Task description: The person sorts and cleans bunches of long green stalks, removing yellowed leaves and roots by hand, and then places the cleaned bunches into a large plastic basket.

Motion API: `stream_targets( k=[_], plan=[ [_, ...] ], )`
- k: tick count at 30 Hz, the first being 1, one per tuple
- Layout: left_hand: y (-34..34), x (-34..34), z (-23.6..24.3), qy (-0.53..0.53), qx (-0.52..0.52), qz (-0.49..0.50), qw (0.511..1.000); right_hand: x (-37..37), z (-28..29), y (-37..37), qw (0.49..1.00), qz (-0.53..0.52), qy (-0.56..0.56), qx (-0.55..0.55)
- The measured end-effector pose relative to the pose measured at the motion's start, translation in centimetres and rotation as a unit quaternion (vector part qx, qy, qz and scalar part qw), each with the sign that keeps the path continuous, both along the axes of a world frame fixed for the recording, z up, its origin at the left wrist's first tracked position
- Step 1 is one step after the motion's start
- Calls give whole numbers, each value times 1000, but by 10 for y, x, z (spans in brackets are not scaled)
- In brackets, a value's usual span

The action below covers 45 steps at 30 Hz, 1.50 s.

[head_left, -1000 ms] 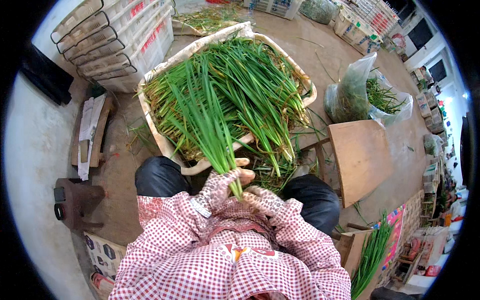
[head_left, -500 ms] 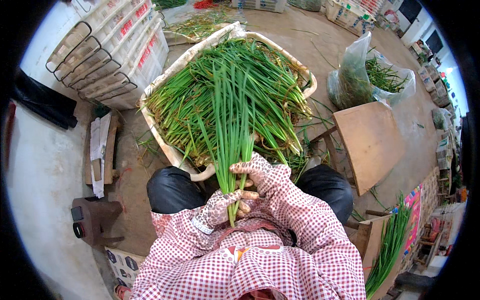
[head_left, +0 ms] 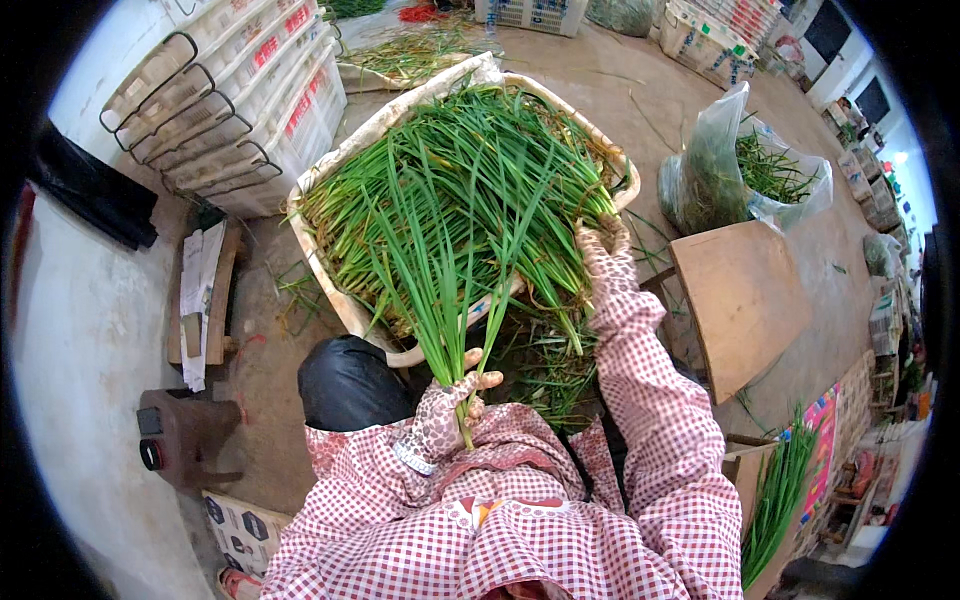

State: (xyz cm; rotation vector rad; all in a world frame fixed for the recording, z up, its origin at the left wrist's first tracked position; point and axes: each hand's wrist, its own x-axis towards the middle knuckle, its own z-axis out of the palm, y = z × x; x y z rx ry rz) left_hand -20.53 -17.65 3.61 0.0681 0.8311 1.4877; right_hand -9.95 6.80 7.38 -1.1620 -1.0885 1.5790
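My left hand (head_left: 450, 408), in a patterned glove, is closed round the lower stalks of a small bunch of garlic chives (head_left: 440, 310), whose long green leaves fan out ahead of it. A large heap of garlic chives (head_left: 450, 150) fills the pale, wide basket (head_left: 327, 265) in front of me. At the heap's right edge, near the basket's rim, my right hand (head_left: 606, 245) reaches out, gloved alike. Its thumb and fingers are bent about the stalk ends there; the fingertips are partly hidden among them.
Stacked white crates (head_left: 250, 90) stand at the left, above a brown stool (head_left: 190, 435). On the right are a clear bag of greens (head_left: 705, 170), a wooden board (head_left: 740, 300) and more chives (head_left: 780, 500) on another board. Loose leaves (head_left: 555, 385) litter the floor below the basket.
My right hand has left the bunch and moved forward and right to the heap's edge. My left hand still holds the bunch, whose leaves have spread wider.
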Motion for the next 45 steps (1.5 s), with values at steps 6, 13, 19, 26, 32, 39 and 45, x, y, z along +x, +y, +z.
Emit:
stream_targets(
  k=[6, 13, 19, 26, 32, 39, 45],
  plan=[
    [1, 6, -7, 31, 1, -39, 999, -16, 47, -63, 806, 492, -299, 139],
    [1, 15, -4, 99, -63, -36, 992, -35, 49, -77, 750, 404, -445, 276],
    [2, 16, -6, 149, -92, -35, 984, -45, 44, -70, 641, 503, -511, 275],
    [16, -5, 9, 214, -151, 33, 964, 12, 39, 40, 810, 195, -419, 361],
    [35, -50, 0, -138, 86, 150, 975, 111, 101, -8, 762, 379, -524, 36],
    [70, 11, -28, -205, 95, 41, 973, 63, 31, -97, 818, 406, -402, 71],
    [57, 23, -37, -130, 49, 4, 990, 31, -45, -109, 869, 455, -188, -55]
  ],
)
